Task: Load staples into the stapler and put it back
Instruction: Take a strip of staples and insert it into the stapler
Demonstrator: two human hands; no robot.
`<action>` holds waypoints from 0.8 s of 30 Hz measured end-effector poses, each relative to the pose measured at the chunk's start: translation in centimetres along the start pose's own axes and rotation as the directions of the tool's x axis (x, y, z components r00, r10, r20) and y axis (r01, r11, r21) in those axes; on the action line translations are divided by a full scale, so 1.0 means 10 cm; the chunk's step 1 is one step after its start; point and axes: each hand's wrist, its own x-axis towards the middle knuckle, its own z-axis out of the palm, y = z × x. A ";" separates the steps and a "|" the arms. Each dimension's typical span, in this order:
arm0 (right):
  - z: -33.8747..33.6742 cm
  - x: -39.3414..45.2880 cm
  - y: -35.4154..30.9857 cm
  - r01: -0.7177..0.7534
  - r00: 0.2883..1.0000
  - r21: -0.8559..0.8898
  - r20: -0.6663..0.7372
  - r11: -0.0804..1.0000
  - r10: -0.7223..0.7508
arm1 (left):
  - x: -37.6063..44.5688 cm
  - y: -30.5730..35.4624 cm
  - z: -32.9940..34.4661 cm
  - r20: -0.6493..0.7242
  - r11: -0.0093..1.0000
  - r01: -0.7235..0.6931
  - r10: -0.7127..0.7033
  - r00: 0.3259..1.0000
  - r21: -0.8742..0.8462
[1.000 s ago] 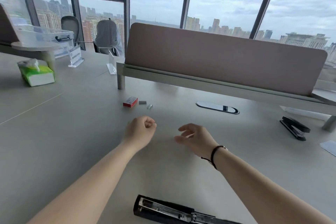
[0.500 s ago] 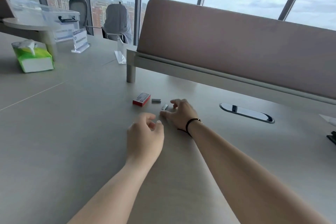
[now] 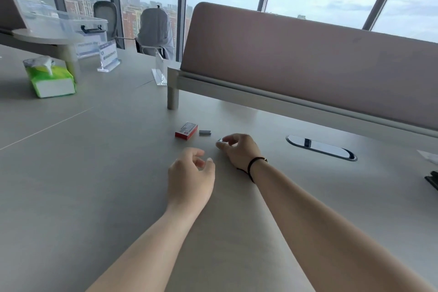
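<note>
A small red staple box (image 3: 186, 131) lies on the grey desk (image 3: 71, 173), with a loose grey staple strip (image 3: 205, 132) just right of it. My right hand (image 3: 239, 150) rests on the desk right of that strip, its fingertips pinched on a second staple strip (image 3: 219, 140) that barely shows. My left hand (image 3: 190, 178) hovers nearer to me, fingers loosely curled and holding nothing. The open stapler is out of view. Only a black edge of another stapler (image 3: 432, 180) shows at the far right.
A pink divider panel (image 3: 308, 59) on a grey rail crosses the desk behind the staples. An oval cable grommet (image 3: 321, 148) sits to the right. A green tissue pack (image 3: 51, 78), acrylic sign holders (image 3: 107, 57) and a clear bin (image 3: 71, 28) stand at the left.
My right hand has closed its fingertips on the staple strip it was reaching for. The left hand's fingers have loosened a little. The view has drawn nearer to the staples.
</note>
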 end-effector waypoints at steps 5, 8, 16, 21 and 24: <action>-0.28 -0.58 -0.09 -0.115 0.993 0.368 0.077 0.923 0.093 | -0.07 0.06 -0.03 0.055 0.995 -0.096 0.095 0.994 0.020; -0.53 -1.02 -0.06 -0.175 0.980 0.492 0.173 0.853 0.102 | -0.21 0.21 -0.08 0.143 0.973 -0.227 0.220 0.965 0.033; -1.19 -2.11 0.08 -0.215 0.969 0.670 0.237 0.710 0.070 | -0.91 0.79 -0.26 0.227 0.730 -0.680 0.674 0.703 -0.063; -1.45 -2.64 0.17 -0.206 0.971 0.755 0.239 0.623 0.032 | -1.31 1.13 -0.37 0.273 0.604 -0.791 0.780 0.563 -0.094; -1.55 -2.93 0.22 -0.174 0.977 0.754 0.214 0.634 0.013 | -1.54 1.22 -0.42 0.296 0.579 -0.806 0.797 0.526 -0.124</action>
